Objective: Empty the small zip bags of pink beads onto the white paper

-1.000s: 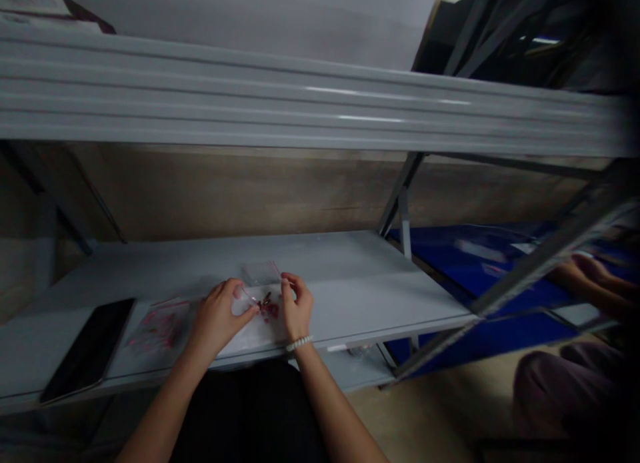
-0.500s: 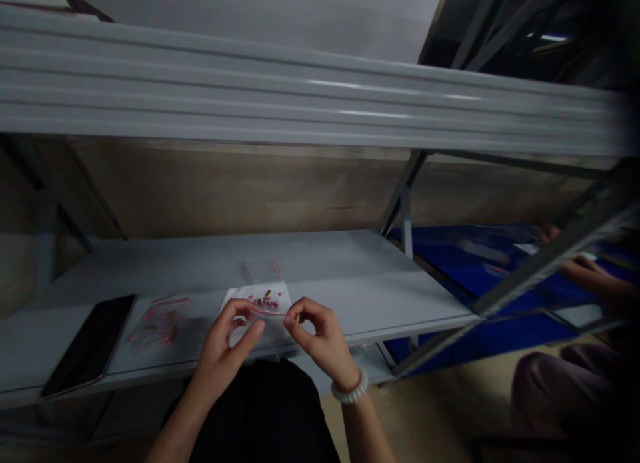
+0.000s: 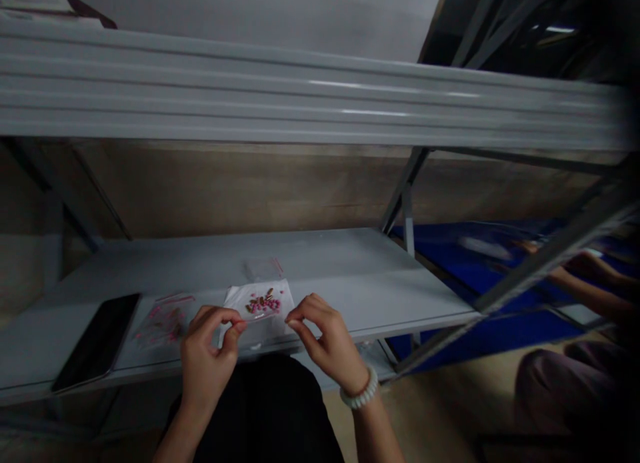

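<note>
Grey shelf point(image 3: 370, 276) w/ phone point(image 3: 97, 343), beads point(image 3: 264, 304) on white paper point(image 3: 240, 295), baggies point(image 3: 163, 322).

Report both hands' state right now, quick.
Left hand: closed, thumb and index pinched together; can't tell if anything thin is in the pinch.
Right hand: closed, fingertips pinched beside the white sheet; a held item can't be made out.

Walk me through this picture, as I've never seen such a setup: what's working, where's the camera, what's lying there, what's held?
No machine: these are a person's bare left hand and right hand, seen from a camera on their head. On the grey shelf lie a dark tablet, a clear bag with pink bits, another clear bag and a white sheet with beads. Both hands are pinched; what they hold is unclear.
</note>
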`<state>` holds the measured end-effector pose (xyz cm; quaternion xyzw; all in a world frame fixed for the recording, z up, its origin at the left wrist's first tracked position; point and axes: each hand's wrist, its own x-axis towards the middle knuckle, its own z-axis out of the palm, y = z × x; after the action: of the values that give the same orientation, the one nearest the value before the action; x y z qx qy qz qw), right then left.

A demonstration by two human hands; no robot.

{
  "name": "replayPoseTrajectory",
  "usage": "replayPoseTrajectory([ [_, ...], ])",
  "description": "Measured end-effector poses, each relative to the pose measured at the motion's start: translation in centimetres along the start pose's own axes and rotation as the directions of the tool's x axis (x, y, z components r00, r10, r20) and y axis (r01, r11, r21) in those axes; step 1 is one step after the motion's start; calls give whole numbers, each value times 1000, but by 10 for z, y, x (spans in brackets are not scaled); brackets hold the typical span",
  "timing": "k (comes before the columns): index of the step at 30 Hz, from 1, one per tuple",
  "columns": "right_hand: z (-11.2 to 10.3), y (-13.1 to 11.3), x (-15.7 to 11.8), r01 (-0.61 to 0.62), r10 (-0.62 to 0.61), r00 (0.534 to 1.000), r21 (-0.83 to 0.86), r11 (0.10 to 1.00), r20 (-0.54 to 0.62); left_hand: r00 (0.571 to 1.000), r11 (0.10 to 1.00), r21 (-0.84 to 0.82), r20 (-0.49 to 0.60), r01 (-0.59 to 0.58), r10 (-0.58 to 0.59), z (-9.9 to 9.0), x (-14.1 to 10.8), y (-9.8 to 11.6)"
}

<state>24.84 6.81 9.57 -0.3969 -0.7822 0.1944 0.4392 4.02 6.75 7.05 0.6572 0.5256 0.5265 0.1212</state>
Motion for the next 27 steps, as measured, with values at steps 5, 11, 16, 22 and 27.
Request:
replayPoseTrajectory([
  [5, 15, -13, 4, 38, -39, 999, -49, 998, -24, 994, 992, 70, -7, -107, 108, 4, -3, 12],
  [11, 33, -15, 6, 41, -45, 999, -228, 973, -12, 977, 964, 164, 45, -212, 207, 9, -6, 28],
  [16, 27, -11, 6, 32, -38, 997, -90, 995, -74, 972, 946, 228, 23, -231, 232, 4, -5, 27],
  [22, 30, -14, 11, 14, -13, 989, 5, 1000, -147, 971, 940, 248, 7, -233, 238, -2, 0, 17],
  [27, 33, -18, 15, -3, 9, 997, 71, 997, -77, 967, 939, 235, 19, -251, 253, -4, 3, 11],
])
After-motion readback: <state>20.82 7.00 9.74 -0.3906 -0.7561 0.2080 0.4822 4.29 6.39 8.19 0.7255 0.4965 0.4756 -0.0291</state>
